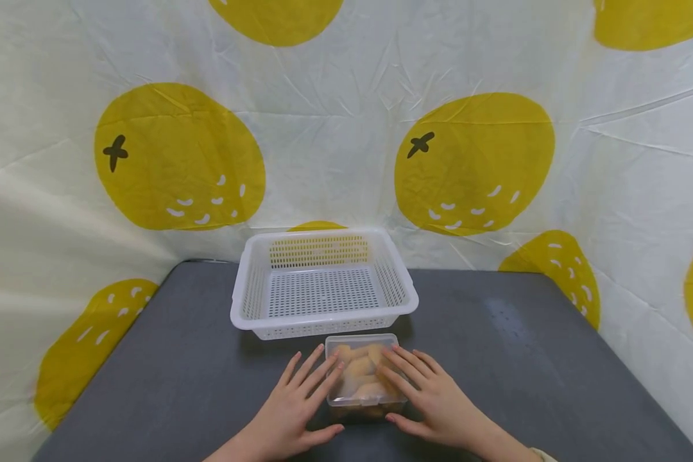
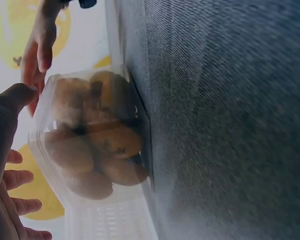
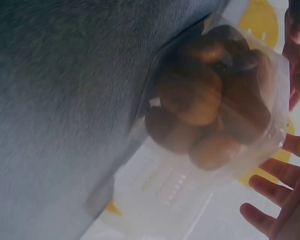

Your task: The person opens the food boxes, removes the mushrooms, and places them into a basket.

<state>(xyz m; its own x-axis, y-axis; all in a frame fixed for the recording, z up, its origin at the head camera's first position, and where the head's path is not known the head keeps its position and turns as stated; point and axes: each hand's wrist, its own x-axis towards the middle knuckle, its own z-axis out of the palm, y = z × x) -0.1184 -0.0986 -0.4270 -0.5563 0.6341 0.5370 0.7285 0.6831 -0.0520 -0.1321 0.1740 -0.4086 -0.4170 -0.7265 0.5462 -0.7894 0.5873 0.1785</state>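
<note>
A clear plastic lidded box [image 1: 365,403] sits on the dark table near its front edge, holding several brown, oval, kiwi-like items [image 2: 72,152] visible through its walls. My left hand [image 1: 291,410] is spread along the left side of the box, fingertips over or beside the lid's edge. On the opposite side, my right hand [image 1: 436,401] has its fingers extended over the lid's right edge, thumb low by the front corner. Neither hand curls round the box, and firm contact is hard to tell. In the right wrist view the lid [image 3: 277,107] lies on the box.
Just behind the box stands a white perforated plastic basket [image 1: 323,324] with nothing visible inside. A dark grey cloth covers the table [image 1: 496,372]. White fabric [image 1: 329,147] printed with large yellow fruit hangs at the back and both sides.
</note>
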